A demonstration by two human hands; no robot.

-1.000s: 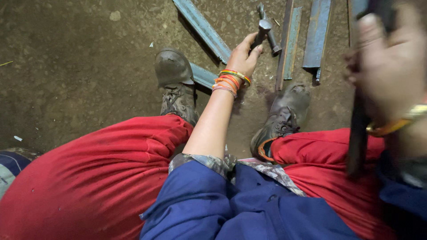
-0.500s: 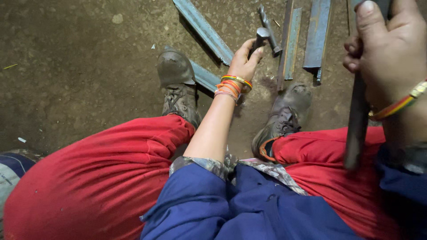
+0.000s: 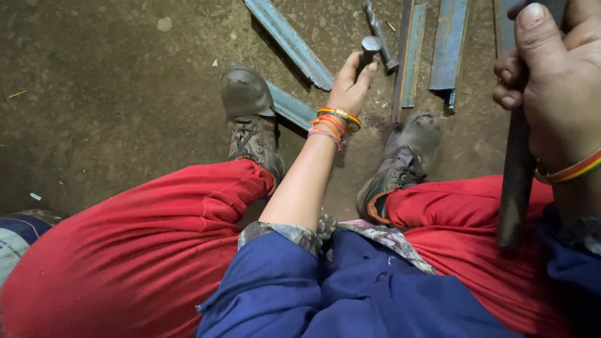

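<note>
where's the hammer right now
In the head view the hammer is top centre, gripped by the left hand above the dirt floor, between the two boots and beside the steel angle pieces.

Grey angle-iron strips (image 3: 291, 42) on dirt floor (image 3: 113, 106), w/ muddy boots (image 3: 250, 119) & red trousers (image 3: 138, 250).

Setting: a rough metalworking spot, workshop floor or yard. Ground is bare packed dirt floor (image 3: 113, 106), stained, scattered with small chips and debris. Several cut lengths of steel angle bar (image 3: 289, 42) lie loose on it, bluish-grey with rust patches, more of them stacked side by side near the top edge (image 3: 448, 45). A hammer (image 3: 368, 51) is in use at floor level. The person wears scuffed, dusty work boots (image 3: 249, 109) and sits low over the ground; no bench visible.
</note>
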